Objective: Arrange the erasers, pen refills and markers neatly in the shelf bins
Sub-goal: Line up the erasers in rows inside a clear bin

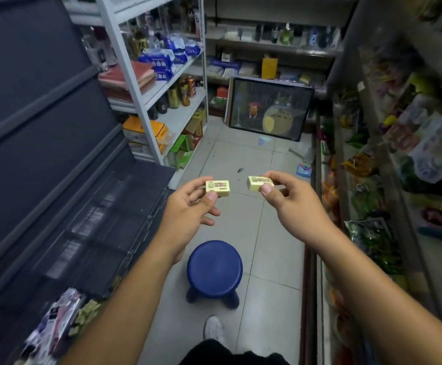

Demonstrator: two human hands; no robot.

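On the head camera I see both arms stretched out over the aisle floor. The left hand (188, 206) pinches a pale yellow eraser (217, 187) between thumb and forefinger, printed face up, while its other fingers hang loosely curled below. The right hand (291, 204) pinches a second eraser (258, 183) the same way; the thumb covers one end, and I cannot read the print on either. The two erasers are held near each other but apart, above the tiled floor and beyond a blue stool (214, 264). On the left, the dark shelf bins (104, 219) are smeared by blur, and I cannot tell what most compartments hold. Only at the lower corner do I make out a heap of small yellowish blocks (86, 312) beside glossy packets (56, 325) that the frame edge cuts off. The goods on the right-hand shelf (399, 154) are a blurred jumble. A white shoe (213, 329) shows below the stool, partly hidden by dark clothing.
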